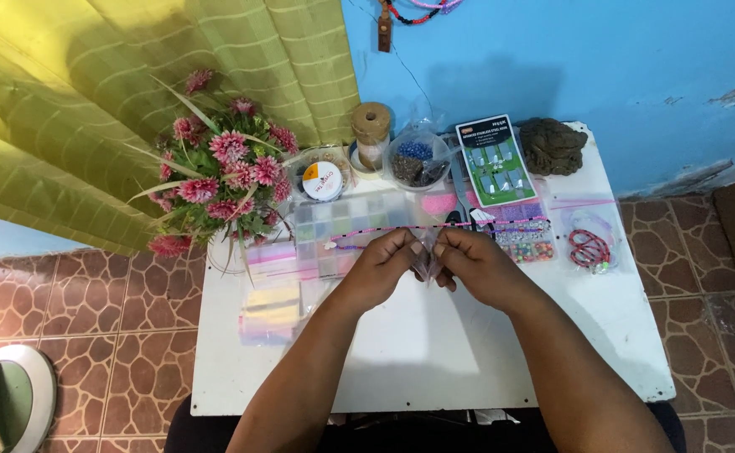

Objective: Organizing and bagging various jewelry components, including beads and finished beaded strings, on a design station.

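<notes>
Between the fingertips: small clear plastic bag (pixel 428 262), pinched from both sides right where the two hands meet, hanging a bit below the fingertips
Left hand (pixel 381 270): fingers curled together, thumb and forefinger clamped on the bag's left edge
Right hand (pixel 472 262): same deal, fingers closed on the bag's right edge, knuckles nearly touching the other hand
Just past the fingers: a pink beaded string (pixel 434 225) stretched sideways across the table, running right behind the knuckles
Under that string: clear compartment box (pixel 346 225) beyond the left fingers, tray of mixed colourful beads (pixel 525 239) beyond the right ones
Further out from the right fingers: coil of red cord (pixel 589 248), well apart
Further back: card of steel tools (pixel 491 159), round tub of dark beads (pixel 418 159), spool of twine (pixel 371 126)
Off to the left: pink flower bunch (pixel 220 168), pastel bags (pixel 271 310) near the left wrist
Underneath it all: white table (pixel 434 352)
</notes>
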